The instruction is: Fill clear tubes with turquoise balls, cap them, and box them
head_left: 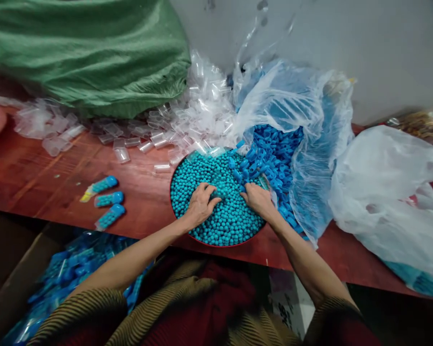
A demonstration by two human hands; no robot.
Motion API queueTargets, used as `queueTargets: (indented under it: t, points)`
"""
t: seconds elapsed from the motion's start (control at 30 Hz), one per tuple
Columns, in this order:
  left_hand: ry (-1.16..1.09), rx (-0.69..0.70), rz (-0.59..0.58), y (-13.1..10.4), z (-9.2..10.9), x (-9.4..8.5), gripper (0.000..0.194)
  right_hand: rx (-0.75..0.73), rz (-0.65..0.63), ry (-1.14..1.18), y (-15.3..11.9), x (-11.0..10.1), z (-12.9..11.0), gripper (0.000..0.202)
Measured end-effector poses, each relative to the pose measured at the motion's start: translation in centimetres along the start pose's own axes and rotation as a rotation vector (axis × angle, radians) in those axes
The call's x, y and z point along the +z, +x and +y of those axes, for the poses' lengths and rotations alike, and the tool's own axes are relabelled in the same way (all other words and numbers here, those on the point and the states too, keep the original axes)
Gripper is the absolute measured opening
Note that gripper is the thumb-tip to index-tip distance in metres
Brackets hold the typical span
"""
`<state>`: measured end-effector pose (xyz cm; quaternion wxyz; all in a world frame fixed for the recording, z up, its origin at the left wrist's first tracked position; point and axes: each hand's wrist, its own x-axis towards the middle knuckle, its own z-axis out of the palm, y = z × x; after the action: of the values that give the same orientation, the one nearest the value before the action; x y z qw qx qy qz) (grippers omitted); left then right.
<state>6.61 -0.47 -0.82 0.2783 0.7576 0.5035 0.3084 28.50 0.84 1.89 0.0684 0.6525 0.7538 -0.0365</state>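
Left hand (201,204) spread flat on turquoise beads (216,211) in red-rimmed tray (173,202), fingers loose; right hand (259,199) curled at tray edge, possibly pinching small tube, hard to tell. Three filled capped tubes (106,202) lie left on table (39,178). Heaps of empty clear tubes (187,125) and blue caps (274,149) remain; most work left

Three filled tubes (106,201) with blue caps lay on the table (29,173) — three, side by side. One red-rimmed tray (173,202) held turquoise beads (202,178) beyond counting — two hands among them. Clear empty tubes (137,134): too many to count.
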Motion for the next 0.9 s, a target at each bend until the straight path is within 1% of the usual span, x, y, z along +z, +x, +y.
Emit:
queueTargets:
  t: [0.07,0.17,0.23,0.27,0.33,0.43,0.5,0.57,0.6,0.67,0.7,0.77,0.83,0.9]
  points:
    - [-0.016,-0.002,0.007,0.0,-0.1,0.1,0.019,-0.009,0.020,0.060,0.1,0.1,-0.4,0.020]
    - [-0.010,0.008,0.033,-0.2,0.0,0.1,0.020,-0.052,0.158,0.131,-0.4,-0.4,0.2,0.024]
    - [0.038,0.018,0.046,-0.3,0.3,0.1,0.021,-0.085,0.237,0.079,-1.0,-1.1,0.9,0.027]
    - [0.066,0.019,0.046,-0.3,0.4,0.0,0.021,-0.102,0.244,0.028,-1.3,-1.5,1.0,0.026]
    - [0.104,0.013,0.040,-0.4,0.6,-0.2,0.020,-0.112,0.204,-0.094,-2.0,-2.5,0.7,0.024]
    - [0.109,0.027,0.036,-0.4,0.7,-0.3,0.020,-0.090,0.096,-0.213,-2.9,-3.5,-1.1,0.023]
    - [0.119,0.060,0.038,-0.4,0.8,-0.4,0.020,-0.086,0.006,-0.187,-3.1,-3.6,-2.5,0.022]
    - [0.142,0.095,0.049,-0.5,0.8,-0.4,0.020,-0.098,-0.047,-0.074,-2.9,-3.4,-3.2,0.025]
    - [0.151,0.112,0.054,-0.5,0.9,-0.4,0.020,-0.107,-0.054,0.016,-2.8,-3.3,-3.2,0.028]
    - [0.144,0.136,0.060,-0.5,1.0,-0.5,0.019,-0.145,-0.036,0.249,-2.4,-3.0,-2.4,0.032]
    - [0.126,0.137,0.067,-0.6,1.0,-0.6,0.019,-0.169,-0.007,0.366,-2.3,-2.8,-1.6,0.033]
    - [0.072,0.114,0.091,-0.6,0.9,-0.7,0.020,-0.220,0.103,0.512,-2.3,-2.6,0.2,0.032]
    - [0.014,0.079,0.115,-0.8,0.9,-0.8,0.022,-0.256,0.235,0.496,-2.5,-2.4,1.7,0.031]
    - [-0.035,0.061,0.112,-1.0,0.8,-0.7,0.023,-0.321,0.283,0.405,-2.7,-2.2,2.5,0.030]
